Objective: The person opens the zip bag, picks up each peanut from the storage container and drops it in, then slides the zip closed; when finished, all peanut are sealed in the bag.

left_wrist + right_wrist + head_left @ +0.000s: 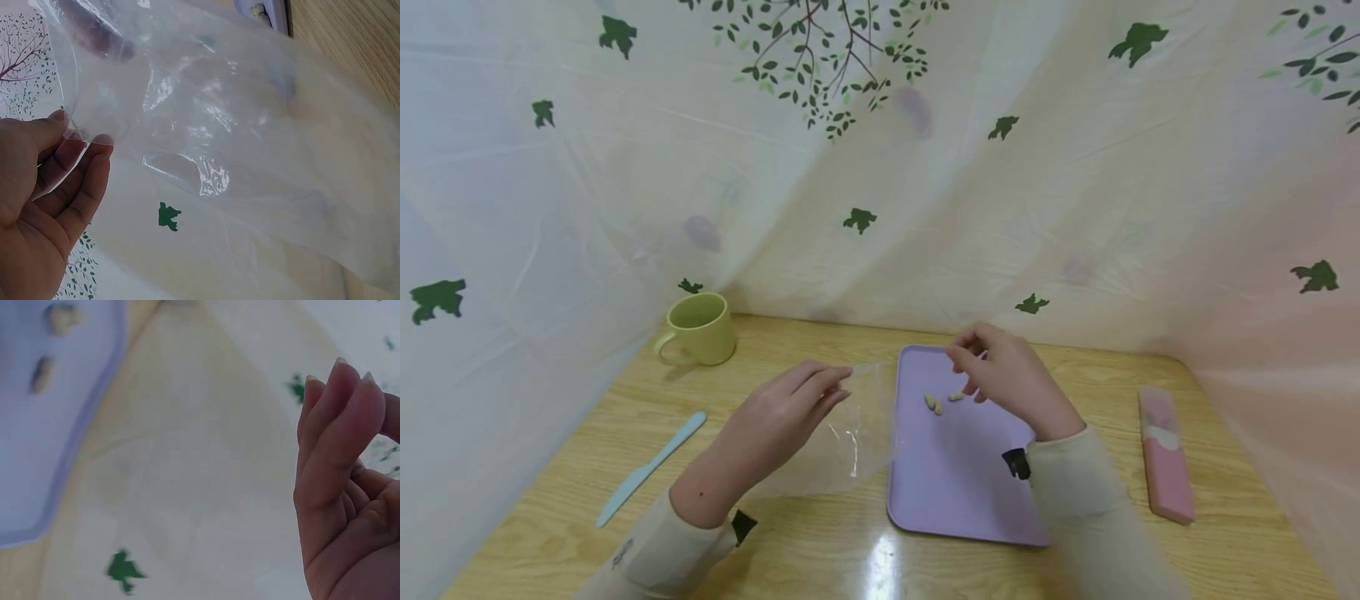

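My left hand [782, 417] pinches the edge of a clear plastic bag [850, 442] between thumb and fingers. In the left wrist view the bag [206, 119] spreads out from the fingertips, wrinkled and see-through. It hangs beside a purple tray [955, 492] and overlaps its left edge in the head view. Three peanuts [938, 407] lie close together on the upper part of the tray. Over the tray's far end is my right hand [1007, 371], with loosely bent fingers and nothing visible between them. Its fingertips [340, 378] point up in the right wrist view.
A yellow-green mug [703, 333] stands at the back left, with a light blue knife [651, 468] in front of it. On the right lies a pink case [1167, 458]. A pale curtain [925, 208] with leaf prints encloses the wooden table [805, 546] at back and sides.
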A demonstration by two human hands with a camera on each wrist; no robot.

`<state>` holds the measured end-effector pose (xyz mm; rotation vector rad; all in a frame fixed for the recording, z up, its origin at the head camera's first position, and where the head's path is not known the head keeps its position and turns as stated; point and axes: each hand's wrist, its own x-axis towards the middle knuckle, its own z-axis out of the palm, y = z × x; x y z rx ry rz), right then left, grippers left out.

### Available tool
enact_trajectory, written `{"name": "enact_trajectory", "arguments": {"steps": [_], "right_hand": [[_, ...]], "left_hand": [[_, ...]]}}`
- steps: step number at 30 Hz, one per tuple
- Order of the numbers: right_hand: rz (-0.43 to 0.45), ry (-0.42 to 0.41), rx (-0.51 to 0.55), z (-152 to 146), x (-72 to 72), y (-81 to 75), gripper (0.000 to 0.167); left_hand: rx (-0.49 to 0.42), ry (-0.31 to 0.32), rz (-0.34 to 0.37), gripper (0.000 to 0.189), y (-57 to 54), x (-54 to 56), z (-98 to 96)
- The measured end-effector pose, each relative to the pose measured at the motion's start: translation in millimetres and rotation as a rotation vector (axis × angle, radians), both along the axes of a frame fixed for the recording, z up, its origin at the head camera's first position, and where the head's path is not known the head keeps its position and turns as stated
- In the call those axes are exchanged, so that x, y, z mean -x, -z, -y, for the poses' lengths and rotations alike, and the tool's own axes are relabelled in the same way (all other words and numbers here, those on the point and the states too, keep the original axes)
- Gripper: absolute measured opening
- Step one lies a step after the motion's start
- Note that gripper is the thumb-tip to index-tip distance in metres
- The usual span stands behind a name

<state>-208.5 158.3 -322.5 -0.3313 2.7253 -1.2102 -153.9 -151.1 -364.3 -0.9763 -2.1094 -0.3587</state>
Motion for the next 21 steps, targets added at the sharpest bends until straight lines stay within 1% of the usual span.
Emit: {"name": "enact_trajectory", "arguments": {"steps": [4,9,11,14,18,21], "right_hand": [[0.090,0.014,-0.019,-15,25.6,23.4,0.028],[0.210,-0.028,-0.047,-22,46.9,56.0,0.025],[0.238,-0.045,-0.055,-22,52.2,66.3,0.022],[0.257,-0.067,-0.094,-23,57.3,78.1,0.018],[0.284,-0.090,-0.134,-24,61.2,89.2,0.015],[0.302,-0.094,-0.139,-22,63.8,95.7,0.014]], "left_hand": [[-0.001,-0.001,-0.002,0.026,-0.4,-0.1,0.2],[-0.003,0.003,-0.008,0.025,-0.7,0.1,0.7],[-0.003,0.006,-0.009,0.025,-0.6,0.2,0.7],[-0.001,0.004,-0.006,0.026,-0.7,0.3,0.9],[0.000,0.004,-0.001,0.026,-0.9,0.5,1.1],[0.001,0.006,0.002,0.025,-0.8,0.5,1.4]]}}
